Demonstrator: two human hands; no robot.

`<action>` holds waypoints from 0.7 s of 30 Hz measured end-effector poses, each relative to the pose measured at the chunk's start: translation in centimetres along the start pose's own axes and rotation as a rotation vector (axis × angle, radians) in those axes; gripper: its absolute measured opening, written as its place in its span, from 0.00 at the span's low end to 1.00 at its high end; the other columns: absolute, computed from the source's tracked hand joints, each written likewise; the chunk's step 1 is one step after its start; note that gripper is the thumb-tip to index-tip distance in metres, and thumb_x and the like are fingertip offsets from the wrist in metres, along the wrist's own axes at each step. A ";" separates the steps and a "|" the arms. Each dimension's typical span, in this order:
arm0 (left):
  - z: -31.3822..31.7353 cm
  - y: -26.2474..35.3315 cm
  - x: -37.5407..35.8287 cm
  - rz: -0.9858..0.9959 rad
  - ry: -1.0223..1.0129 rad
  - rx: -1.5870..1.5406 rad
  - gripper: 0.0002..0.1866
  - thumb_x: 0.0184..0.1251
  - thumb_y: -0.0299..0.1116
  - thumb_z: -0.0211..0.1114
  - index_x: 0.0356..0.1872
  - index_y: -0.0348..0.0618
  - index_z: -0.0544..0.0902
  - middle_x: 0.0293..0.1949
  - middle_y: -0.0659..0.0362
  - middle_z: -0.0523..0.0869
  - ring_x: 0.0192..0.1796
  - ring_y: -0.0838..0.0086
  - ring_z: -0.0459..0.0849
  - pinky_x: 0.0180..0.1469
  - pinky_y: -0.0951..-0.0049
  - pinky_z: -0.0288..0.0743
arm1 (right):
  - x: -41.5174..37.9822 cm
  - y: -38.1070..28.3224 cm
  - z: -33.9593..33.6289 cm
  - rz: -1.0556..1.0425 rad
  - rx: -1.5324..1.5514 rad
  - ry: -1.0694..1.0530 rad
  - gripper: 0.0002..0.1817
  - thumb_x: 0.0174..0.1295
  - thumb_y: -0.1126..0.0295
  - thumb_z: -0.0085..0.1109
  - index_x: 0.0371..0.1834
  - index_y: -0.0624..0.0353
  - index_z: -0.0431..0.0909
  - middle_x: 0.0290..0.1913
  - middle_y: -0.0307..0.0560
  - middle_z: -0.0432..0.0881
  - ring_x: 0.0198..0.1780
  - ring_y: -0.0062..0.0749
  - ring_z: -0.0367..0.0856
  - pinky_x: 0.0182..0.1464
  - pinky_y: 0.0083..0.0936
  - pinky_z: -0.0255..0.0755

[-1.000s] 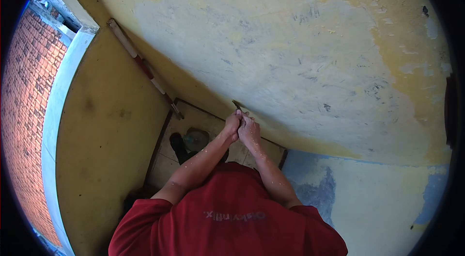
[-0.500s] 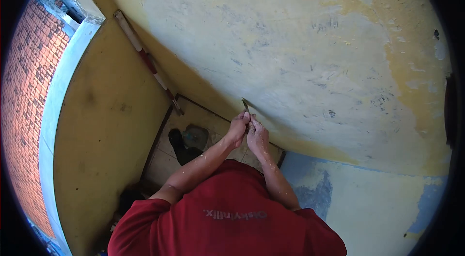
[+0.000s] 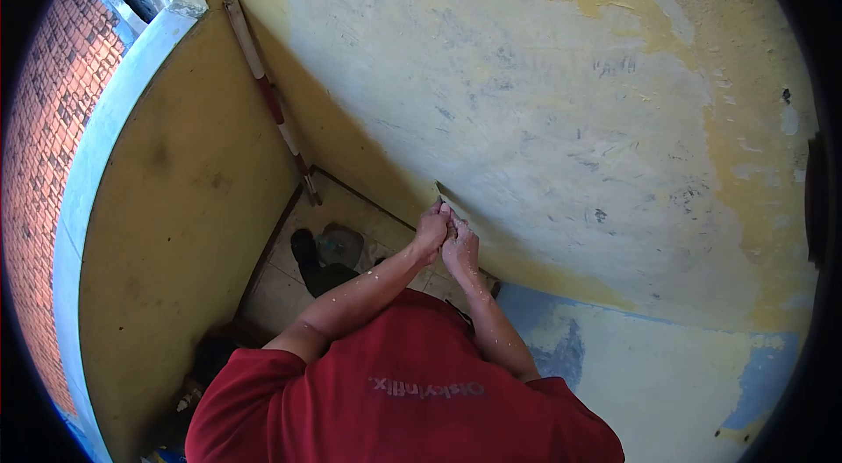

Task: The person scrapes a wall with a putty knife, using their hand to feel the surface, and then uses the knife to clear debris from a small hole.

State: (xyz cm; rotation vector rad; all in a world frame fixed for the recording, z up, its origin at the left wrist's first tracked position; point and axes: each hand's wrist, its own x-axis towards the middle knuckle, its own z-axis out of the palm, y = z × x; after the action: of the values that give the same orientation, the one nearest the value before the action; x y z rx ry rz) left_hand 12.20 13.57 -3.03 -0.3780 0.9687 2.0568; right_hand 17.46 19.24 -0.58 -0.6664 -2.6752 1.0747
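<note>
Both my hands are together in front of me, close to the wall. My left hand is closed with its fingers by the thin blade of a scraper. Right beside it, my right hand is wrapped round the handle end, which the fingers mostly hide. The blade points up and away, its tip close to the scraped wall. That wall has a broad pale patch with grey marks, edged by peeling yellow paint. Pale flecks dot both forearms.
A red and white pole leans in the corner. Below, on the tiled floor, are my foot and a grey object. A low yellow wall with a light blue ledge stands left, tiled roofs beyond it.
The view has shifted slightly, so the pole and corner sit a little differently. My hands, still together on the scraper, appear slightly farther left and the blade is turned a little.
</note>
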 end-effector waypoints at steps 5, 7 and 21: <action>-1.0 -3.0 1.4 0.132 -0.053 0.068 0.13 0.74 0.29 0.45 0.54 0.36 0.69 0.36 0.58 0.76 0.41 0.67 0.82 0.45 0.70 0.77 | -1.1 -1.6 -1.7 0.115 0.050 -0.016 0.17 0.68 0.66 0.45 0.57 0.52 0.77 0.32 0.67 0.80 0.35 0.63 0.79 0.37 0.49 0.70; -0.9 -3.1 2.2 0.108 0.018 0.026 0.12 0.74 0.29 0.46 0.53 0.36 0.70 0.35 0.59 0.76 0.38 0.70 0.81 0.45 0.71 0.76 | -0.6 -1.1 -1.2 0.115 0.049 0.002 0.17 0.68 0.66 0.45 0.56 0.52 0.77 0.32 0.67 0.80 0.36 0.62 0.79 0.37 0.49 0.70; -0.2 -0.9 -0.1 -0.031 -0.067 -0.009 0.07 0.75 0.31 0.44 0.44 0.39 0.70 0.32 0.59 0.74 0.37 0.66 0.83 0.43 0.69 0.77 | -1.6 -0.7 -1.0 0.161 0.105 -0.026 0.18 0.67 0.67 0.44 0.58 0.51 0.75 0.34 0.68 0.80 0.37 0.63 0.80 0.38 0.49 0.71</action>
State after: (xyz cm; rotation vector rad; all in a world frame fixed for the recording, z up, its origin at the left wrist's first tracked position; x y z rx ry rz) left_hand 12.95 13.70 -3.62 -0.3246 0.9088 2.0333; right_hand 19.00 18.67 0.59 -0.8648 -2.6016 1.2621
